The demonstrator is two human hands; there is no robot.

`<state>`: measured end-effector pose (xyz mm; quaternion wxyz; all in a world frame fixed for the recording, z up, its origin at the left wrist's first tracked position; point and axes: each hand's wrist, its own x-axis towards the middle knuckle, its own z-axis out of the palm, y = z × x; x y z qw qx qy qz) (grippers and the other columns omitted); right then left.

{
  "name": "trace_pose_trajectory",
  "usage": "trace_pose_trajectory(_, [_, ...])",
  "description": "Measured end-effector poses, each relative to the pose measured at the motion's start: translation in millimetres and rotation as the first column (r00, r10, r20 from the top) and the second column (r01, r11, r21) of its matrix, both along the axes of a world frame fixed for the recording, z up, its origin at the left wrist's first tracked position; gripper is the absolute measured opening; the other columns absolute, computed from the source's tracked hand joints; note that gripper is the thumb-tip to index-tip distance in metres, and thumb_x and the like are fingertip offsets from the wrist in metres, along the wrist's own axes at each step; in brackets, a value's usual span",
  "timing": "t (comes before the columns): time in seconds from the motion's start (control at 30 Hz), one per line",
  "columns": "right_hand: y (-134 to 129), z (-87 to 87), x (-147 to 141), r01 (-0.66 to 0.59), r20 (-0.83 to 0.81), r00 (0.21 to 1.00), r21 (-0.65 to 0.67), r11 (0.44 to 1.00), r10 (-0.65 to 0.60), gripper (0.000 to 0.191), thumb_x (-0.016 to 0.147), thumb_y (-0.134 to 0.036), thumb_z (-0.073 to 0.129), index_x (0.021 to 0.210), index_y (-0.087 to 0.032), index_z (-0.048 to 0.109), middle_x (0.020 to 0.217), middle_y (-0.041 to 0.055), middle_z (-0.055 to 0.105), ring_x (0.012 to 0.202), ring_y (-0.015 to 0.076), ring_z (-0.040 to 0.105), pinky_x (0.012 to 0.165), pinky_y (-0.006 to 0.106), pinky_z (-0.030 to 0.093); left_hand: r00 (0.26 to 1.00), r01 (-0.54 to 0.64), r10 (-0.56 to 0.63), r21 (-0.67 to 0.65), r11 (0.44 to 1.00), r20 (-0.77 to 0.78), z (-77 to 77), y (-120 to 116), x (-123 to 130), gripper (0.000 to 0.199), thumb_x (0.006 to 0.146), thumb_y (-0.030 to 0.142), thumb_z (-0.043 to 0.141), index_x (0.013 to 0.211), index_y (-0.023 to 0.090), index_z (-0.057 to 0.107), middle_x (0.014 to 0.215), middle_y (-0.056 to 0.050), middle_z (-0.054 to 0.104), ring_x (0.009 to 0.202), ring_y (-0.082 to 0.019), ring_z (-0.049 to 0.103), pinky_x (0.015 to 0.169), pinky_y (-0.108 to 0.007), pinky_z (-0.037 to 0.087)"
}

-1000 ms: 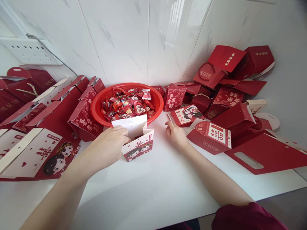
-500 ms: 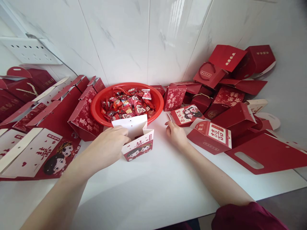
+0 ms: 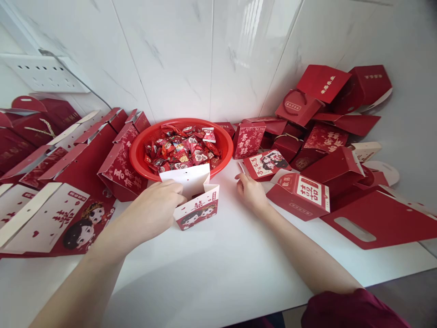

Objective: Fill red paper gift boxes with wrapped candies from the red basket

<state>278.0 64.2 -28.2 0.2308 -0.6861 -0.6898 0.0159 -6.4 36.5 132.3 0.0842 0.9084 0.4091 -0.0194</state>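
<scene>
My left hand point(image 3: 159, 205) is closed on the left side of a small white and red paper gift box point(image 3: 196, 214) with a cartoon couple on its front. The box stands upright on the white table, its tall back flap point(image 3: 191, 177) raised against the basket's near rim. Part of my left fingers is hidden at its opening. A red plastic basket point(image 3: 135, 155) right behind it holds many wrapped candies point(image 3: 182, 150). My right hand point(image 3: 251, 191) rests on the table, loosely curled with fingers a little apart and nothing visible in them, beside a flat-lying red box point(image 3: 267, 164) with a cartoon print.
Several upright gift boxes point(image 3: 77, 168) line the left side. On the right, red boxes point(image 3: 316, 193) and bags point(image 3: 298, 107) lie piled against the wall point(image 3: 180, 59). A handled red box point(image 3: 378, 218) lies near the right edge. A socket strip point(image 3: 44, 73) with a cable hangs at upper left.
</scene>
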Motion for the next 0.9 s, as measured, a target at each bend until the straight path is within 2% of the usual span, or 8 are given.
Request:
trace_pose_trajectory(0.4, [0.8,9.0,4.0,-0.056,-0.115,0.991,0.115,0.992,0.070,0.027,0.085,-0.012,0.046,0.104,-0.019,0.064,0.093,0.0061,0.074,0.073,0.0206,0.069,0.067,0.029,0.051,0.999,0.019,-0.018,-0.015,1.000,0.027,3.5,1.6,0.5,0.024,0.076,0.013,0.048,0.057,0.019,0.061,0.073,-0.006,0.059,0.068,-0.020,0.053,0.060,-0.034,0.030])
trace_pose_trajectory(0.5, [1.7,36.1,6.1,-0.079,-0.167,0.978,0.257,0.963,0.125,0.025,0.089,-0.013,0.043,0.103,-0.020,0.062,0.095,0.0058,0.073,0.086,0.0192,0.069,0.078,0.029,0.053,0.998,-0.008,0.012,-0.070,0.998,0.066,6.0,1.5,1.1,0.020,0.078,0.019,0.052,0.064,0.020,0.067,0.073,-0.004,0.062,0.066,-0.019,0.054,0.060,-0.032,0.032])
trace_pose_trajectory(0.6, [8.7,78.5,0.4,-0.076,-0.239,0.944,0.510,0.856,0.227,0.024,0.092,-0.014,0.041,0.103,-0.020,0.061,0.100,0.0064,0.071,0.093,0.0186,0.067,0.082,0.030,0.053,0.989,-0.029,0.043,-0.100,0.995,0.143,4.5,0.2,1.5,0.020,0.082,0.021,0.052,0.074,0.022,0.070,0.072,-0.002,0.063,0.063,-0.018,0.054,0.058,-0.031,0.032])
trace_pose_trajectory(0.67, [21.4,108.6,-9.9,-0.131,-0.223,0.930,0.545,0.828,0.294,0.025,0.093,-0.014,0.039,0.105,-0.019,0.061,0.103,0.0074,0.070,0.095,0.0183,0.067,0.080,0.029,0.053,0.984,-0.007,0.025,-0.097,0.995,0.178,2.6,-0.9,2.0,0.021,0.084,0.019,0.050,0.077,0.023,0.070,0.072,-0.001,0.063,0.064,-0.018,0.054,0.058,-0.031,0.031])
trace_pose_trajectory(0.73, [42.3,133.2,-24.3,-0.299,-0.052,0.942,0.325,0.897,0.332,0.030,0.094,-0.010,0.036,0.108,-0.017,0.061,0.108,0.0081,0.070,0.100,0.0182,0.066,0.088,0.029,0.051,0.984,0.014,0.002,-0.086,0.996,0.177,0.8,-1.5,2.4,0.022,0.082,0.016,0.051,0.073,0.023,0.069,0.070,0.000,0.063,0.064,-0.018,0.054,0.059,-0.032,0.031])
trace_pose_trajectory(0.77, [55.2,141.9,-32.3,-0.348,0.087,0.936,0.104,0.932,0.340,0.034,0.095,-0.009,0.033,0.112,-0.017,0.061,0.114,0.0093,0.069,0.106,0.0185,0.065,0.092,0.029,0.050,0.986,0.018,-0.005,-0.076,0.997,0.167,0.1,-1.6,2.5,0.022,0.081,0.014,0.051,0.070,0.023,0.068,0.070,0.000,0.063,0.064,-0.018,0.054,0.059,-0.032,0.030])
trace_pose_trajectory(0.8, [69.2,147.8,-40.5,-0.321,0.234,0.906,-0.159,0.934,0.352,0.036,0.096,-0.008,0.032,0.117,-0.017,0.061,0.120,0.0108,0.067,0.110,0.0193,0.064,0.092,0.028,0.049,0.988,0.021,-0.011,-0.063,0.998,0.152,-0.6,-1.5,2.3,0.022,0.080,0.013,0.051,0.067,0.022,0.067,0.069,-0.001,0.064,0.064,-0.018,0.054,0.060,-0.032,0.030])
trace_pose_trajectory(0.9, [109.0,150.9,-62.9,-0.255,0.342,0.844,-0.420,0.871,0.412,0.021,0.094,-0.013,0.052,0.108,-0.008,0.067,0.108,0.0200,0.069,0.101,0.0266,0.067,0.085,0.033,0.053,0.995,0.030,-0.028,-0.025,0.999,0.100,-1.6,-1.1,1.0,0.025,0.080,0.012,0.052,0.061,0.021,0.065,0.070,-0.002,0.064,0.066,-0.020,0.054,0.061,-0.034,0.029])
